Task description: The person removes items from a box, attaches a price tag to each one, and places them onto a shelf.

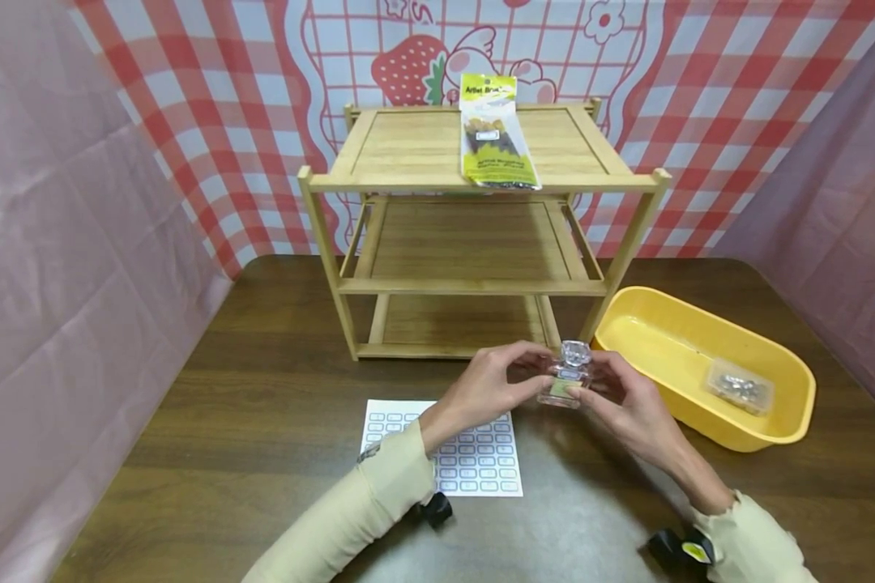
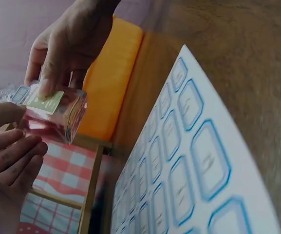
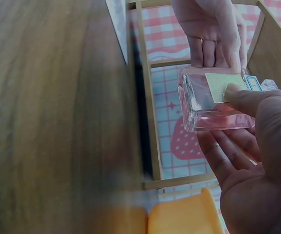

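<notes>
A small clear glass perfume bottle [image 1: 565, 387] with pinkish liquid and a faceted clear stopper [image 1: 575, 353] is held up above the table. My right hand [image 1: 638, 409] grips it, thumb on the pale green label [image 3: 220, 87] and fingers behind. From the other side my left hand [image 1: 481, 389] holds the bottle's edge between thumb and fingers. A small blue-framed white sticker [image 3: 253, 83] sits near the neck, above the green label. Partly under my left forearm lies a white sheet [image 1: 510, 478] of blue-framed stickers.
A three-tier wooden shelf [image 1: 474, 286] stands behind the hands. On its top lies a yellow-and-clear packet of brushes [image 1: 497, 134], bearing a small sticker. At right, a yellow basin [image 1: 700, 320] contains a clear box of small metal pieces [image 1: 740, 386].
</notes>
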Demonstrator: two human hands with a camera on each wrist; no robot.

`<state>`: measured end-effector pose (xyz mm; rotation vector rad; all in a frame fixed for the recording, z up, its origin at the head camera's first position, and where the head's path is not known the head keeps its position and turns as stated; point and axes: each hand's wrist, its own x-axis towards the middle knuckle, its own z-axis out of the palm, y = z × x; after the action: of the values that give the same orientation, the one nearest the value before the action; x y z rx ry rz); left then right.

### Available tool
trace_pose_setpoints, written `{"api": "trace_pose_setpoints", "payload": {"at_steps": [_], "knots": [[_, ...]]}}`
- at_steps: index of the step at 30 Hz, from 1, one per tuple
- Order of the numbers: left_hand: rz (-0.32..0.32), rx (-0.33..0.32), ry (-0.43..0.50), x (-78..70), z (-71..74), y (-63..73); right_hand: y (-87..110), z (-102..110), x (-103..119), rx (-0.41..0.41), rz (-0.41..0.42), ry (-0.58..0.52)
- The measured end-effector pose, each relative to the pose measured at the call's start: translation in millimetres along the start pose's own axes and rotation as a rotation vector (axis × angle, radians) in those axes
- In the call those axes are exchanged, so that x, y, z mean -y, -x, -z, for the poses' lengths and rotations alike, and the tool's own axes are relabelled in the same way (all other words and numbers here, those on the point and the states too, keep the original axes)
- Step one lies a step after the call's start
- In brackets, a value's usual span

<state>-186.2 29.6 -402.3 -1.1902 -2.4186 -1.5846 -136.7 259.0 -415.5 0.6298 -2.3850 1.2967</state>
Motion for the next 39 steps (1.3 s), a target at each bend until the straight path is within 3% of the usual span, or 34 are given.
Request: {"api": "trace_pose_setpoints", "payload": {"at_steps": [11,26,31,39], "knots": [[-0.118,-0.237,-0.001,8.2,36.7,16.8,-5.1,4.0,7.5,-0.024,0.009,0.003],[-0.242,-0.458,-0.063,15.4,92.6,45.2,-14.9,6.8,13.9,-0.020,0.037,-0.017],[-0.250,-0.498,-0.094,14.9,107.9,54.5,-17.9,6.7,18.6,-0.015,0.035,0.003],[-0.203,-0.573,-0.106,16.1,133.4,73.3,-22.5,8.1,24.0,-0.013,0.050,-0.007]]}}
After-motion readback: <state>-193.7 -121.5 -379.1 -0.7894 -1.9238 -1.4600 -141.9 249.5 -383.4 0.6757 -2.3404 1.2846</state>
